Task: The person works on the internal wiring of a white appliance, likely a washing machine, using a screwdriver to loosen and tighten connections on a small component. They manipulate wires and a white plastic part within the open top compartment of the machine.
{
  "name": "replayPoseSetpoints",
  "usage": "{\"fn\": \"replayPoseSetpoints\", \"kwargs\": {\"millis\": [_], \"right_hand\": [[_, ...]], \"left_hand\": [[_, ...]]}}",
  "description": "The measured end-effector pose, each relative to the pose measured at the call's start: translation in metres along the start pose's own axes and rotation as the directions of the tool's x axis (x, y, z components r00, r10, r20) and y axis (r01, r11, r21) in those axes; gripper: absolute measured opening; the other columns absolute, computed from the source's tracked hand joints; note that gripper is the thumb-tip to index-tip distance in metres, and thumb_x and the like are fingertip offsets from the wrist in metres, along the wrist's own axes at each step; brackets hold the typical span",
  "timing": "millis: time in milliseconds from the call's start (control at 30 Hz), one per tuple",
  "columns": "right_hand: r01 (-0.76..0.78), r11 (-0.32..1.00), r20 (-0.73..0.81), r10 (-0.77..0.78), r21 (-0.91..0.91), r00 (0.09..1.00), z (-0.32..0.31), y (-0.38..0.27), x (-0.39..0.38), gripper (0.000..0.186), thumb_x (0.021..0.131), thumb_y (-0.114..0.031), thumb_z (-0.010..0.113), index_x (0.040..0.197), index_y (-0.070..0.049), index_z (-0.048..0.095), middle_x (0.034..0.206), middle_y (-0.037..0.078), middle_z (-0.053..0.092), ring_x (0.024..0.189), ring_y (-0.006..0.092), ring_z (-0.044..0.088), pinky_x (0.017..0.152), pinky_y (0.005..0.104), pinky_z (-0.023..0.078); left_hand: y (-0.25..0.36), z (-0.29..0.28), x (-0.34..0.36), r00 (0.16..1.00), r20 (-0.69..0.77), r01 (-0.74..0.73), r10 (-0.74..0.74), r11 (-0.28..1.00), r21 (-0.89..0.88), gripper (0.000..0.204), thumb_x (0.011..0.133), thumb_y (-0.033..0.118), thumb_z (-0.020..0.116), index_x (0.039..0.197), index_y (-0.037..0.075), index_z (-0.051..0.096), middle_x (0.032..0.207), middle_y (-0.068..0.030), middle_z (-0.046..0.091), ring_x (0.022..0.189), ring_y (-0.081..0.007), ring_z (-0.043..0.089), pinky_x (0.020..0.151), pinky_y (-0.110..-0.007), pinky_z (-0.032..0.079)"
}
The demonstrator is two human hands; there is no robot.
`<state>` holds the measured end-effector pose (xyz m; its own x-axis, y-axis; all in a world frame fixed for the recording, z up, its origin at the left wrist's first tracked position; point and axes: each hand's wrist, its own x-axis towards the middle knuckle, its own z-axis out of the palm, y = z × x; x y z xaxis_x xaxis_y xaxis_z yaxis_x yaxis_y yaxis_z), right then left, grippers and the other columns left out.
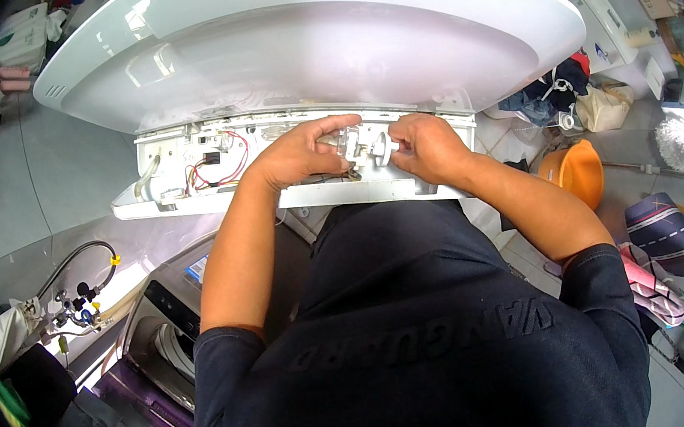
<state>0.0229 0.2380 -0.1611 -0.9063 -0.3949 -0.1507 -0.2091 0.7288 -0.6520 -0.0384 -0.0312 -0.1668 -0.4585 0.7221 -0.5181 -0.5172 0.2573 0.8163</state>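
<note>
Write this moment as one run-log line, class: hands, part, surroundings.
left hand: grips white plastic part | right hand: pinches its knob end | part sits in open appliance panel, wires exposed | orange bucket at right

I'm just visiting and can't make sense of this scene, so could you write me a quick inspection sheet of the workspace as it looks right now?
Surface: opened white plastic control panel housing of an appliance, under a raised white lid.
Job's things: small clear-and-white plastic component, held between both hands over the housing.
Hands: left hand grips the component's left side; right hand pinches its right end.
Cables: red and white wires inside the housing; black hose at lower left.
Clutter: orange plastic bucket, heap of cloth and bags, white feather duster.
Surroundings: grey floor; grey machine with a round drum opening at lower left.
</note>
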Motion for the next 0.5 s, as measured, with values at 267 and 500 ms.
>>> {"fn": "replayPoseSetpoints", "kwargs": {"millis": [267,500], "right_hand": [[0.044,0.999,-0.047,-0.045,-0.026,0.998,0.0040,0.0019,0.0004,0.018,0.079,-0.012,0.075,0.078,-0.003,0.060,0.082,0.016,0.065,0.086,0.0403,0.065,0.077,0.0521,0.052],[0.047,0.998,-0.070,-0.050,-0.041,0.996,0.0046,0.0009,0.0002,0.018,0.079,-0.011,0.075,0.078,-0.003,0.060,0.082,0.016,0.065,0.087,0.0409,0.066,0.078,0.0530,0.052]], "left_hand": [[-0.0007,0.0001,0.0007,1.000,-0.017,0.006,-0.006,1.000,0.007,0.081,0.085,-0.004,0.075,0.160,0.005,0.045,0.131,-0.0070,0.069,0.102,-0.0078,0.069,0.093,-0.023,0.056],[-0.0014,0.0007,0.0006,1.000,-0.028,-0.010,0.011,1.000,0.029,0.079,0.086,-0.003,0.075,0.159,0.005,0.045,0.129,-0.0057,0.069,0.100,-0.0067,0.068,0.091,-0.022,0.055]]}}
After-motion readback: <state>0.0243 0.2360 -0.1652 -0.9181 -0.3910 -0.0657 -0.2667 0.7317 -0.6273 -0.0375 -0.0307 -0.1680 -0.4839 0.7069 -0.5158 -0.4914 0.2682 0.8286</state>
